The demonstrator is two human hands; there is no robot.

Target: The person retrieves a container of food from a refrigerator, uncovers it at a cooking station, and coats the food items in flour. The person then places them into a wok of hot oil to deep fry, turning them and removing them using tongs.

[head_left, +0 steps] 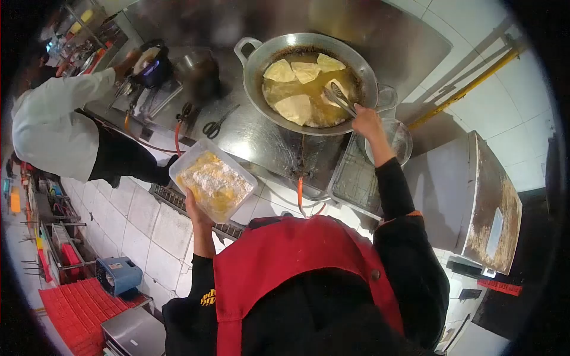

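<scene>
My left hand (197, 209) is wrapped round the lower left side of a white plastic container (184, 159), which holds yellowish pieces dusted with white powder. With my right hand (368, 123) I grip metal tongs (341, 99), whose tips reach into a big two-handled wok (254, 80) and touch a pale flat piece (334, 89) on its right side. Several more pale flat pieces (294, 109) lie in the yellow oil. A clear round bowl (399, 140) stands just below my right wrist, beside the wok.
Black scissors (218, 122) lie on the steel counter (252, 135). At the left, a person in a white top (56, 127) handles a dark pan (155, 68). A wire-topped tray (354, 183) sits right of centre, near a white cabinet (442, 184). A yellow pipe (466, 89) runs behind.
</scene>
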